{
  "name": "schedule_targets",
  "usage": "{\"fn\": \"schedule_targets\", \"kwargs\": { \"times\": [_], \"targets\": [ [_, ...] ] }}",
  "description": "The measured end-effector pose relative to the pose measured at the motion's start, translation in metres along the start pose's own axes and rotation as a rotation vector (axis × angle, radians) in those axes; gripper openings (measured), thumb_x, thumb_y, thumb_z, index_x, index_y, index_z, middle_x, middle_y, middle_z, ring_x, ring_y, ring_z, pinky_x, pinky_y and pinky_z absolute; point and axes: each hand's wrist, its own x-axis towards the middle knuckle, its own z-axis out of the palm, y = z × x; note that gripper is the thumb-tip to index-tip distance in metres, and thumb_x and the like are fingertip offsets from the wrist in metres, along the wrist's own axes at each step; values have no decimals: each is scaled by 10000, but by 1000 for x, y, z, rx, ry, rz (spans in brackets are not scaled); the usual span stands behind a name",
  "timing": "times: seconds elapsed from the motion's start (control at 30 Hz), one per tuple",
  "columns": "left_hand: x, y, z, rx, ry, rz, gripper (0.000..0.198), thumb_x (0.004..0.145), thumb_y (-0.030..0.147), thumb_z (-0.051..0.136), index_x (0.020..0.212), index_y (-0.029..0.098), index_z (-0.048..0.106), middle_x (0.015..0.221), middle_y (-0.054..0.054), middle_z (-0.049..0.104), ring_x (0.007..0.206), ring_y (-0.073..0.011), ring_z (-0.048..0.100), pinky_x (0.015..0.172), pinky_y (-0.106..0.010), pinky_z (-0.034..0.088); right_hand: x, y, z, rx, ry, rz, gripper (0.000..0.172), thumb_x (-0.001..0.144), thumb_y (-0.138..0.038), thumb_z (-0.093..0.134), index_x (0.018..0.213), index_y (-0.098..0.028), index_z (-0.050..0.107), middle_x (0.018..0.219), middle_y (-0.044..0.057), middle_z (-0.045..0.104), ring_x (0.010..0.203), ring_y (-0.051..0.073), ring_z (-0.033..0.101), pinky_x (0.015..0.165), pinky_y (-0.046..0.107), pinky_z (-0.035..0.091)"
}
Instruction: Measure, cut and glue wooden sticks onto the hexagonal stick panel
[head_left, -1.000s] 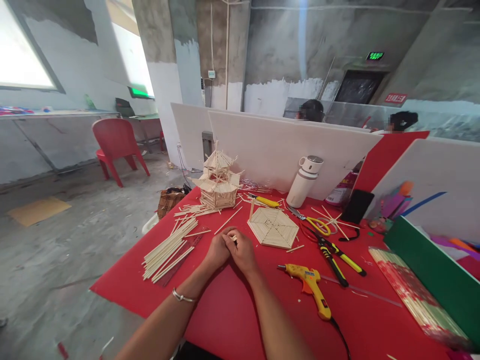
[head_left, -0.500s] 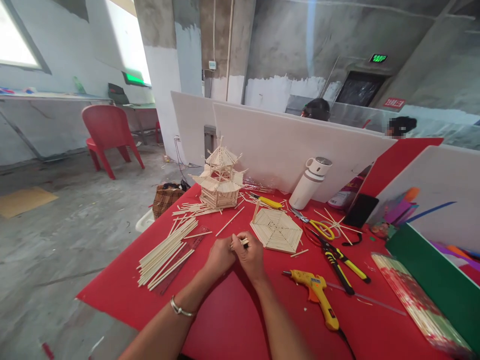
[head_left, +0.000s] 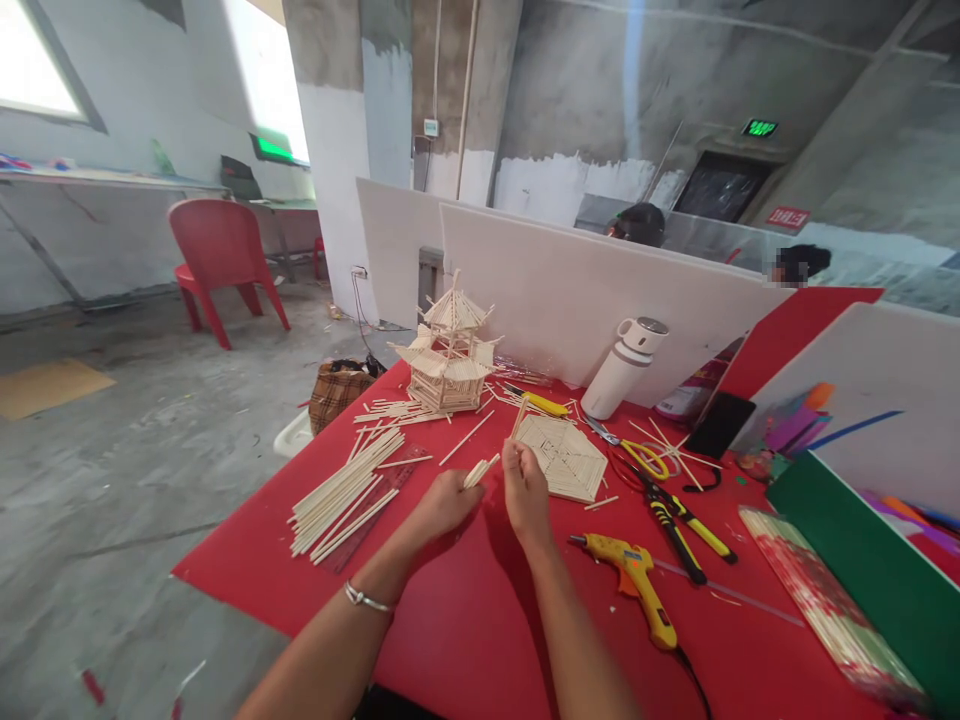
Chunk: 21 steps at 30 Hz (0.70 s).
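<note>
My left hand [head_left: 444,503] is closed round a few short wooden sticks [head_left: 480,470], whose ends poke out toward the right. My right hand [head_left: 525,490] hovers just beside them, fingers pinched together at the tip; whether it holds a stick I cannot make out. Right behind the right hand lies a flat hexagonal panel of sticks [head_left: 564,456]. A stick-built pagoda model [head_left: 450,350] stands farther back on the red table [head_left: 465,620]. A pile of long sticks [head_left: 345,495] lies to the left of my left hand.
A yellow glue gun [head_left: 634,585] lies right of my right arm, with yellow-handled pliers [head_left: 679,525] and scissors [head_left: 637,455] beyond. A white flask [head_left: 621,368] stands by the white partition [head_left: 570,290]. A green board [head_left: 862,550] and a wrapped stick bundle [head_left: 825,600] are at right. Other people sit behind the partitions.
My hands were clasped together; now they have lifted and parted, the left keeping the short sticks, the right moved a little right toward the hexagonal panel.
</note>
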Motion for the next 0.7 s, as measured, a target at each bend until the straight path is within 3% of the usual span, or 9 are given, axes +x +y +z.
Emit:
{"fn": "schedule_targets", "kwargs": {
  "times": [0.07, 0.13, 0.23, 0.3, 0.43, 0.57, 0.7],
  "targets": [
    [-3, 4, -2, -1, -31, -41, 293, 738, 314, 564, 513, 198, 417, 413, 60, 333, 424, -80, 323, 412, -225, 201, -1, -4, -9, -146, 93, -121, 334, 956, -408, 476, 1184, -193, 589, 821, 41, 619, 692, 194, 571, 664, 320, 507],
    [-6, 7, -2, -31, -63, -100, 313, 758, 316, 537, 495, 211, 403, 367, 54, 339, 376, -85, 335, 383, -219, 214, -2, -9, -18, -351, 71, -344, 325, 927, -267, 496, 1234, -202, 583, 965, 98, 633, 873, 248, 594, 806, 398, 511],
    [-9, 9, -2, -66, -140, -164, 312, 778, 306, 491, 486, 220, 423, 304, 28, 369, 297, -113, 363, 338, -225, 246, 1, -18, -29, -644, -204, -689, 441, 879, -93, 474, 1280, -237, 590, 1208, 138, 622, 1174, 316, 531, 1007, 514, 422],
    [-10, 8, -1, -86, -196, -164, 294, 774, 299, 490, 495, 221, 438, 290, 19, 383, 270, -126, 370, 319, -230, 262, 6, -22, -34, -757, -384, -840, 494, 883, -51, 464, 1321, -255, 568, 1299, 122, 611, 1272, 322, 487, 1095, 565, 341],
    [-11, 9, -4, -134, -276, -151, 266, 733, 273, 520, 490, 227, 422, 296, 29, 376, 261, -114, 346, 299, -224, 248, 20, -27, -38, -820, -568, -989, 477, 938, -79, 447, 1369, -269, 521, 1307, 88, 639, 1325, 296, 475, 1157, 609, 268],
    [-15, 13, -9, -199, -381, -182, 266, 700, 261, 536, 470, 220, 409, 318, 38, 379, 272, -91, 324, 301, -217, 263, 32, -33, -40, -780, -698, -1103, 438, 969, -97, 403, 1334, -292, 548, 1318, 57, 639, 1334, 271, 481, 1134, 584, 343],
    [-16, 16, -13, -385, -481, -241, 156, 624, 241, 577, 569, 217, 434, 347, 95, 341, 292, -61, 241, 290, -189, 274, 38, -38, -40, -724, -725, -1240, 384, 977, -89, 366, 1239, -256, 591, 1124, 56, 709, 1242, 235, 551, 1099, 538, 418]
  ]
}}
